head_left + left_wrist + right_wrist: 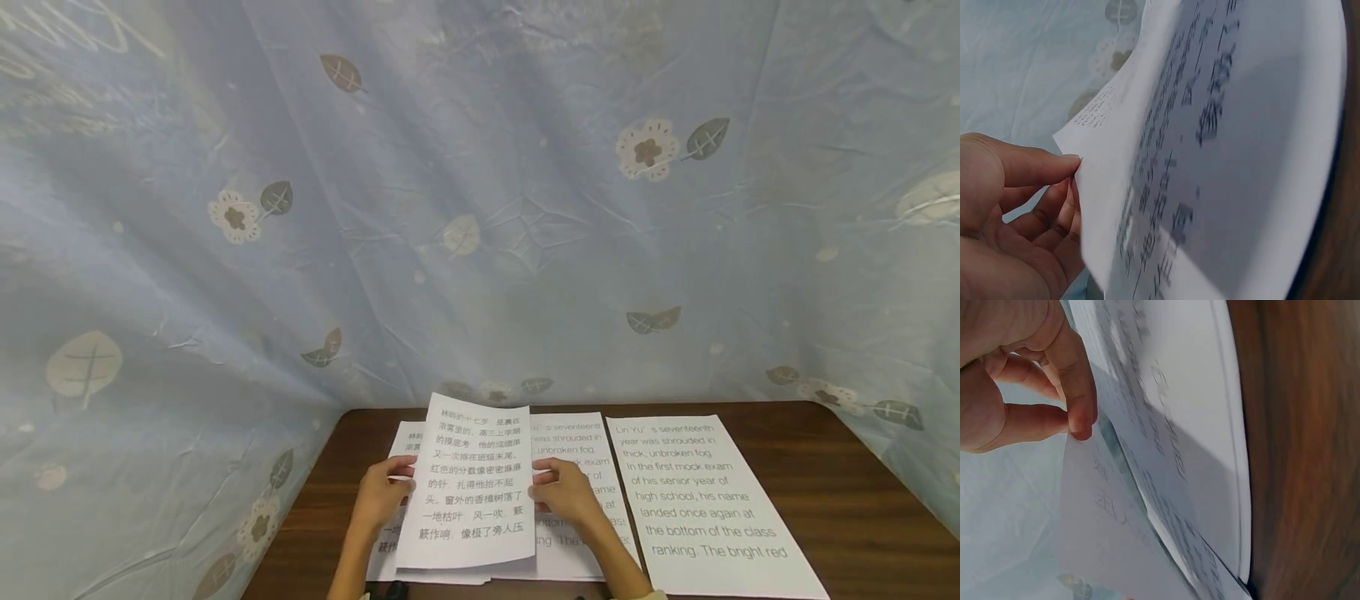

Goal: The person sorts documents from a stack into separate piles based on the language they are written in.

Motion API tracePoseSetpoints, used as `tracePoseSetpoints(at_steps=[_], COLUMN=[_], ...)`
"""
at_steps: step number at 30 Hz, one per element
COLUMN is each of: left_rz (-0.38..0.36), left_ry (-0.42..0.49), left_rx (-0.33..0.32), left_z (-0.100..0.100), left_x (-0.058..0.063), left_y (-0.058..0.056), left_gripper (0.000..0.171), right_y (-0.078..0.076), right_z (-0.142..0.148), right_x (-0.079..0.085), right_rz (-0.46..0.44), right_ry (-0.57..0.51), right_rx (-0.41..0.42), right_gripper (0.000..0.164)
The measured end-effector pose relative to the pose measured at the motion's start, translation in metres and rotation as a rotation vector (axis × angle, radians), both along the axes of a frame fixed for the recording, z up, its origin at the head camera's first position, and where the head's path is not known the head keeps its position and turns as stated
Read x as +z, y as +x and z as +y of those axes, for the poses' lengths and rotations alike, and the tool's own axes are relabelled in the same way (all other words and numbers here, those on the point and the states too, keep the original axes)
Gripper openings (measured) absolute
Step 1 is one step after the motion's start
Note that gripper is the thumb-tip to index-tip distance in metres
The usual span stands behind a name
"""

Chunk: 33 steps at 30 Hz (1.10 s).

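Paper [468, 487], white, dark-printed and perhaps slightly bowed, is pinched by left hand [379, 496] and right hand [564, 493].

Raised sheet [474, 492] blocks middle; tabletop [825, 483] free far right.

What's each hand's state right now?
Left hand: pinching left edge of the raised Chinese-text sheet.
Right hand: pinching the same sheet's right edge.

A person's left grip [380, 494] and right grip [564, 493] are bare, as are the forearms. Behind the right grip, a pale cream sleeve edge [651, 595] shows; behind the left, a small rounded black piece [396, 591], too cropped to identify.
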<state>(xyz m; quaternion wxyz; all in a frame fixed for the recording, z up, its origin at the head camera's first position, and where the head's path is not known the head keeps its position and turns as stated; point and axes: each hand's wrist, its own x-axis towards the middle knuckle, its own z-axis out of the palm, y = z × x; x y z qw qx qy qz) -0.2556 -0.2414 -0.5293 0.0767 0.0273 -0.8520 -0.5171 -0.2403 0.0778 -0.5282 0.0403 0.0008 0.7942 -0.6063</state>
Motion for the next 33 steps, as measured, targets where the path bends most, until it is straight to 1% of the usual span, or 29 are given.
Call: tracePoseSetpoints(at_steps=[5, 9, 14, 20, 27, 33], left_rz=[0.004, -0.013, -0.039, -0.050, -0.069, -0.078], left_ry=[-0.014, -0.024, -0.029, -0.030, -0.025, -0.036], left_rx=[0.011, 0.023, 0.051, 0.059, 0.060, 0.066], left_z=[-0.015, -0.027, -0.040, -0.055, -0.066, -0.069], left_x=[0.001, 0.001, -0.002, -0.006, -0.008, -0.008], left_y=[-0.001, 0.000, 0.002, 0.002, 0.004, 0.004], left_gripper=[0.037, 0.037, 0.036, 0.036, 0.037, 0.036], right_y=[-0.001, -0.001, -0.001, -0.003, -0.001, -0.001], right_z=[-0.016, -0.029, -0.043, -0.056, -0.068, -0.073], right_x=[-0.001, -0.003, -0.007, -0.011, -0.013, -0.014], right_rz=[0.012, 0.012, 0.011, 0.004, -0.004, 0.005], right_ry=[-0.012, -0.022, -0.039, -0.056, -0.072, -0.054], right_rx=[0.016, 0.024, 0.042, 0.050, 0.046, 0.039], right_gripper=[0.054, 0.054, 0.054, 0.054, 0.053, 0.053])
